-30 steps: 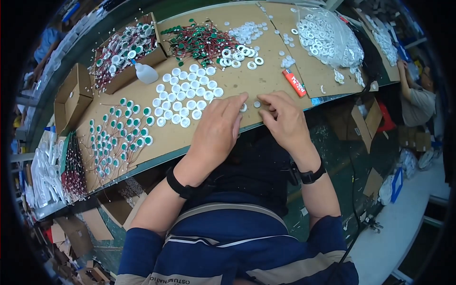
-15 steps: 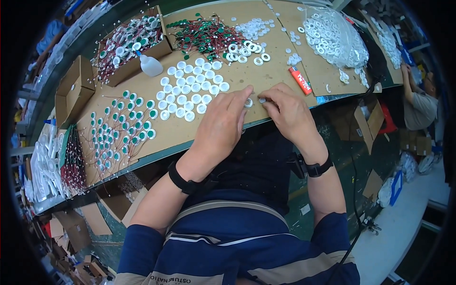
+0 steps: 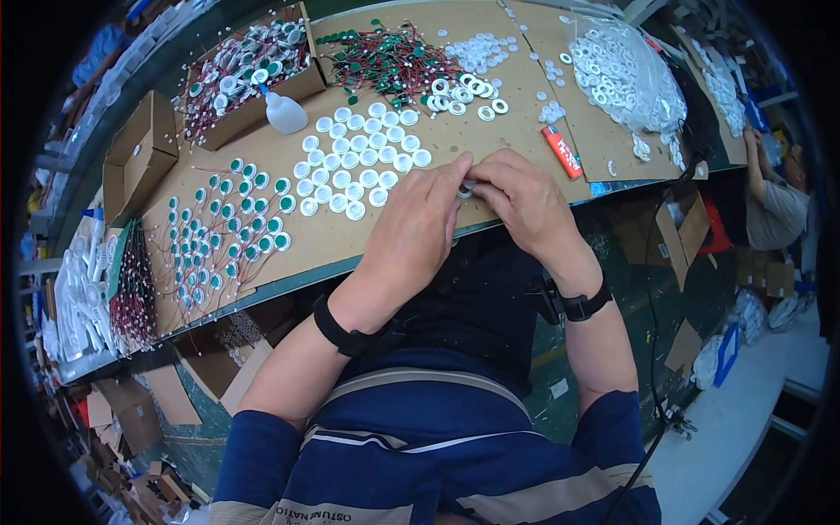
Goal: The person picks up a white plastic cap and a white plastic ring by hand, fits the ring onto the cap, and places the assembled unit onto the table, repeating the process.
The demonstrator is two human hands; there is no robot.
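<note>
Above the table's near edge, my left hand (image 3: 418, 217) and my right hand (image 3: 530, 203) meet at the fingertips. Between them shows a small part of a white plastic ring (image 3: 465, 190), mostly covered by fingers. The left fingers close around its side. My right thumb and forefinger are pinched together at the same ring; whatever they hold is hidden. Left of my left hand, white round caps (image 3: 347, 160) lie in loose rows. Farther left are several green-centred discs with thin red wires (image 3: 229, 210). White rings (image 3: 464, 93) and small clear discs (image 3: 479, 54) lie beyond my hands.
A red lighter (image 3: 562, 152) lies right of my right hand. Behind it sits a clear bag of white rings (image 3: 623, 79). A squeeze bottle (image 3: 285, 114) stands by a box of wired discs (image 3: 254, 112). Left is another cardboard box (image 3: 140, 166). A person (image 3: 779, 206) sits far right.
My right hand has moved left, bringing its pinched fingertips from beside the ring to the ring and my left fingers. The small white piece seen in the right fingers is now hidden.
</note>
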